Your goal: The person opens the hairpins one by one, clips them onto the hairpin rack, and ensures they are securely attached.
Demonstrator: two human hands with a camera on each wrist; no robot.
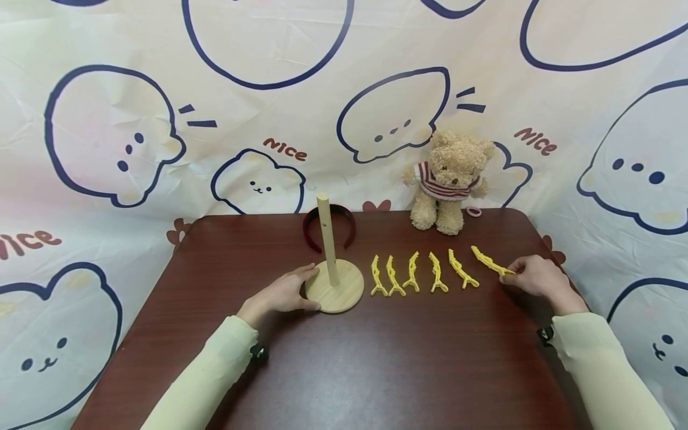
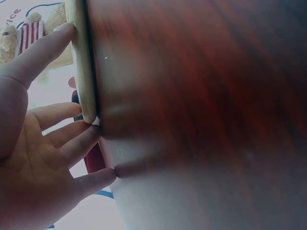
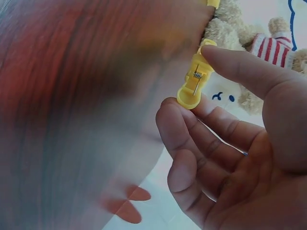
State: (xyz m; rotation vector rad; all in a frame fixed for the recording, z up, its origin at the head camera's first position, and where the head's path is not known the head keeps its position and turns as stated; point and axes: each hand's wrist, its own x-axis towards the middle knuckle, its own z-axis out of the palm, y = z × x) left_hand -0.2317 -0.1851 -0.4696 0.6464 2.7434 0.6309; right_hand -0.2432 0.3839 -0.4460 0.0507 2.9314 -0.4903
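Note:
A wooden stand (image 1: pixel 337 288), with a round base and an upright post, stands left of the table's middle. My left hand (image 1: pixel 282 291) rests against the base's left rim, thumb at the front and fingers spread behind; in the left wrist view those fingers (image 2: pixel 79 146) look fairly straight. Between thumb and fingers, my right hand (image 1: pixel 537 278) pinches the forked end of a yellow alligator hair clip (image 1: pixel 490 261). The right wrist view shows a small metal spring in this hair clip (image 3: pixel 195 79). Several similar yellow hair clips (image 1: pixel 436 273) lie in a row between the hands.
Behind the post lies a dark red headband (image 1: pixel 352 224). A teddy bear (image 1: pixel 454 173) in a striped top sits at the table's back right, beside a pink ring (image 1: pixel 474 211). A printed cloth (image 1: pixel 258 119) hangs around the brown table (image 1: pixel 355 370).

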